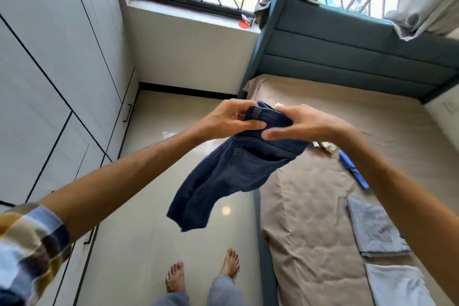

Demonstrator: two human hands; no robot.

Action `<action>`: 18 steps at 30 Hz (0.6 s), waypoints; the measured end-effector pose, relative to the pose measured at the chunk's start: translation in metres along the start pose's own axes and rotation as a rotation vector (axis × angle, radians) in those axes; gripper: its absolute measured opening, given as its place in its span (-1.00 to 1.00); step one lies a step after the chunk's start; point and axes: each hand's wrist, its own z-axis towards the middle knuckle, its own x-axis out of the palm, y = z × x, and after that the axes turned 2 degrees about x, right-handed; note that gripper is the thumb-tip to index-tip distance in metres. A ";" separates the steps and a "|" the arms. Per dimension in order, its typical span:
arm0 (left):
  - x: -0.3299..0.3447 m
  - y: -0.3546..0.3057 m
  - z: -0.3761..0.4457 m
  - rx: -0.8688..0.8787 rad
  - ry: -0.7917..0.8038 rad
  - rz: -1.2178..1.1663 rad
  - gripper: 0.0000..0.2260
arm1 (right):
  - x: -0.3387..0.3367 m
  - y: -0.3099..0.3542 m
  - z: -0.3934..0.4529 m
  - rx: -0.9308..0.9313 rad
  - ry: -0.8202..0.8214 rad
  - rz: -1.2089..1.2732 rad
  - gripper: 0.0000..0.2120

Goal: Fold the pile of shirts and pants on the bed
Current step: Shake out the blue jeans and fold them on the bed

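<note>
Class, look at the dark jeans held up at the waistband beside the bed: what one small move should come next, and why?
Probably swing the jeans right and lay them flat on the bed. Both the left hand and the right hand grip the waistband, the legs dangle bunched over the floor, and folding needs a flat surface.

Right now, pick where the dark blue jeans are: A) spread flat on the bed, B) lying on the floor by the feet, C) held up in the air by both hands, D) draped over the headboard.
C: the left hand and right hand grip the waistband of the dark blue jeans, whose legs hang free above the floor.
</note>
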 end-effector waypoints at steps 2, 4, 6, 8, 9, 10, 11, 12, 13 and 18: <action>0.001 -0.009 0.006 0.005 -0.017 0.005 -0.89 | 0.003 -0.008 -0.003 0.002 -0.146 -0.212 -0.71; -0.001 -0.013 0.006 -0.022 -0.056 -0.115 -0.76 | -0.002 -0.012 -0.007 0.039 -0.164 -0.088 -0.66; -0.003 -0.016 0.004 -0.075 -0.048 -0.239 -0.62 | -0.009 -0.009 -0.015 0.019 -0.136 0.036 -0.67; -0.007 -0.019 -0.002 -0.124 0.024 -0.165 -0.51 | -0.017 -0.005 -0.022 0.010 -0.106 0.161 -0.67; -0.007 -0.017 -0.006 -0.133 0.068 -0.076 -0.49 | -0.020 -0.004 -0.024 -0.002 -0.107 0.160 -0.68; -0.004 -0.016 -0.009 -0.121 0.084 0.027 -0.50 | -0.022 -0.005 -0.025 -0.040 -0.133 0.070 -0.70; 0.001 -0.014 -0.013 -0.084 0.045 0.144 -0.54 | -0.023 -0.004 -0.023 -0.093 -0.187 -0.051 -0.76; 0.009 -0.013 -0.016 -0.013 -0.033 0.277 -0.62 | -0.021 -0.003 -0.022 -0.136 -0.272 -0.221 -0.87; 0.021 -0.012 -0.020 0.083 -0.132 0.414 -0.70 | -0.016 -0.005 -0.018 -0.151 -0.363 -0.371 -0.96; 0.079 -0.008 -0.032 0.336 -0.506 0.749 -0.66 | 0.010 -0.009 -0.005 0.340 -0.344 -0.027 -0.62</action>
